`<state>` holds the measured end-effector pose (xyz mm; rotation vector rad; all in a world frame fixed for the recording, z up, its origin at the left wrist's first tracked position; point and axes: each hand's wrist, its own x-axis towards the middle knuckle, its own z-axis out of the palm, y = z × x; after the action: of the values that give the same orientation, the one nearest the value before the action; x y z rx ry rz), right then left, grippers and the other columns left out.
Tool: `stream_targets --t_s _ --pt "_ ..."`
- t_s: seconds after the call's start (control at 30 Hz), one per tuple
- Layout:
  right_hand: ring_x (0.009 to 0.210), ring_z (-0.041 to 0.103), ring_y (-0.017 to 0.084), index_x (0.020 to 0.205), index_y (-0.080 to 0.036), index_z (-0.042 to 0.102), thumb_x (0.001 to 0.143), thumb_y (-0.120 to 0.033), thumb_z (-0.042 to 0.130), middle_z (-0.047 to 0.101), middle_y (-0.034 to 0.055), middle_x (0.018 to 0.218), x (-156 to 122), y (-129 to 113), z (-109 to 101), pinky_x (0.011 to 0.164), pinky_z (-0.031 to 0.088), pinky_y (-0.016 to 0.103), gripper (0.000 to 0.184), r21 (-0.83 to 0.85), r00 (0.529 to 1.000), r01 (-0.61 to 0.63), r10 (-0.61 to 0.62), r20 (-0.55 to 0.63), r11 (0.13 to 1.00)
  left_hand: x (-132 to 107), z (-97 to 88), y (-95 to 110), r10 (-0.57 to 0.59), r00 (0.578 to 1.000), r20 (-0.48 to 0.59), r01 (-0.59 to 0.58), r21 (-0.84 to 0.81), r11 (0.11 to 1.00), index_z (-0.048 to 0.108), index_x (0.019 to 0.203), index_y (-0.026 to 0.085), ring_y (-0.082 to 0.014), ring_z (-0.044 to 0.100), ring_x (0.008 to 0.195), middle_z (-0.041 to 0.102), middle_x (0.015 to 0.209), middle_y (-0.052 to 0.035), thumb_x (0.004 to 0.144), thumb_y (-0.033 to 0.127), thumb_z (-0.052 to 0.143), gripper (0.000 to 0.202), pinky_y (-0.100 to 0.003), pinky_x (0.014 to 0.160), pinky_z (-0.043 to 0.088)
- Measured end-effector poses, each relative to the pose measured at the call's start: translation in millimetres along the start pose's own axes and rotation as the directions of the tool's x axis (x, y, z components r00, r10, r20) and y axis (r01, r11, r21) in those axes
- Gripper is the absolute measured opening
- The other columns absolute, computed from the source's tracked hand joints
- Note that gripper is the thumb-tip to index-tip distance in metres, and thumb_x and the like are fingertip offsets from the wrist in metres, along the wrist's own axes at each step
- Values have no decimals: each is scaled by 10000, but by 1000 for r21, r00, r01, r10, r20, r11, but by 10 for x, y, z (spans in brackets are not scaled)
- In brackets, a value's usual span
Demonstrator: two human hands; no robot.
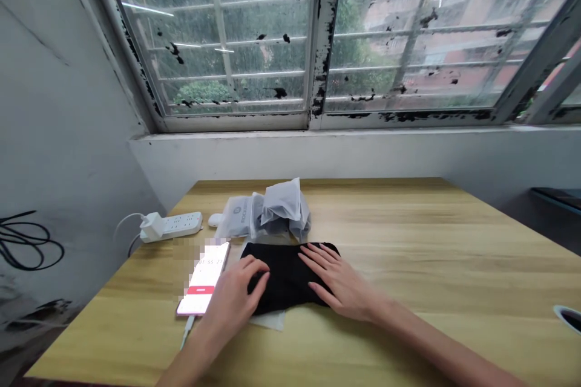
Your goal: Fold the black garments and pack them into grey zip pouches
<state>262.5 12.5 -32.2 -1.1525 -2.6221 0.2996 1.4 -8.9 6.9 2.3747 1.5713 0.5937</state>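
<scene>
1. Resting on a black cloth (290,278), the left hand (236,296) and the right hand (338,284) are shown open, palms down and fingers spread; neither hand is closed on anything.
2. The cloth is laid over a white sheet (267,321) on a wooden surface (399,260), with its far edge just short of the bags.
3. A phone (203,278) is placed just beside the left hand, and its cable (187,331) runs toward the near edge. The phone could be knocked if the left hand is swung outward, and the cable could be snagged by the forearm.
4. The sheet could be shifted if the cloth is dragged, and the heaped bags could be toppled if the cloth is pushed forward.
5. Frosted plastic bags (281,205) are heaped against a grey packet (233,217). Something dark is faintly seen through them, but it cannot be identified.
6. A round container (567,317) is cut off at the right edge of the view; its dark interior is visible, but its contents cannot be told.
</scene>
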Motion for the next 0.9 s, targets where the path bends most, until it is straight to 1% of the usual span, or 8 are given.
stream_targets --t_s 0.1,0.2,0.3,0.47,0.6,0.73,0.83,0.9 --pt "1497 344 340 1541 -121 426 998 -340 476 394 169 1603 -11 25 20 1216 301 575 588 6 1000 -10 10 2 1000 -59 -81 33 -252 968 -7 248 203 947 653 1032 226 -262 715 927 731 1047 -74 985 226 494 165 -327 746 504" --pt "1503 336 328 1552 -154 416 992 -346 485 391 144 1609 -20 49 42 1225 291 558 597 20 1000 -6 7 -28 1000 -80 -116 94 -461 885 68 415 338 845 636 1076 193 -302 731 940 745 1023 -108 1001 270 488 183 -332 719 486" --pt "1504 334 325 1548 -162 423 986 -335 489 399 133 1608 -23 50 52 1226 290 553 591 29 999 -6 7 -35 1000 -64 -133 122 -541 833 118 474 354 806 601 1123 166 -330 743 890 754 906 -113 1019 312 453 232 -347 693 471" --pt "1486 369 319 1524 -158 436 973 -308 505 458 144 1577 -17 37 63 1215 306 542 575 57 998 -3 7 -65 998 -29 -105 30 -565 821 87 545 176 820 554 1116 202 -301 737 834 744 836 -57 958 252 506 173 -319 638 439" --pt "1397 467 320 1397 -218 535 922 -289 583 549 144 1494 -46 60 77 1133 404 520 482 135 976 11 18 -219 991 -11 10 -79 -521 851 -61 513 -110 851 558 1052 235 -251 710 758 700 777 -8 810 183 582 248 -295 620 463" --pt "1088 606 312 1084 -231 652 836 -291 689 678 137 1176 -111 86 14 949 499 485 258 97 914 77 -31 -404 992 -20 135 -142 -481 847 -227 342 -458 820 566 885 252 -226 701 685 660 730 12 734 249 601 155 -307 644 528" --pt "889 618 270 1020 -222 659 789 -338 727 683 107 993 -136 80 -46 826 519 430 268 35 908 216 -187 -374 976 -47 210 -136 -487 824 -290 227 -618 752 558 821 247 -173 651 543 652 769 15 740 340 618 138 -275 542 518" --pt "812 619 242 1000 -219 665 803 -290 694 687 94 926 -126 66 -60 735 520 374 211 14 908 262 -241 -343 965 -65 252 -109 -476 820 -318 171 -657 734 558 773 239 -156 629 525 643 756 17 753 353 636 140 -246 502 496"
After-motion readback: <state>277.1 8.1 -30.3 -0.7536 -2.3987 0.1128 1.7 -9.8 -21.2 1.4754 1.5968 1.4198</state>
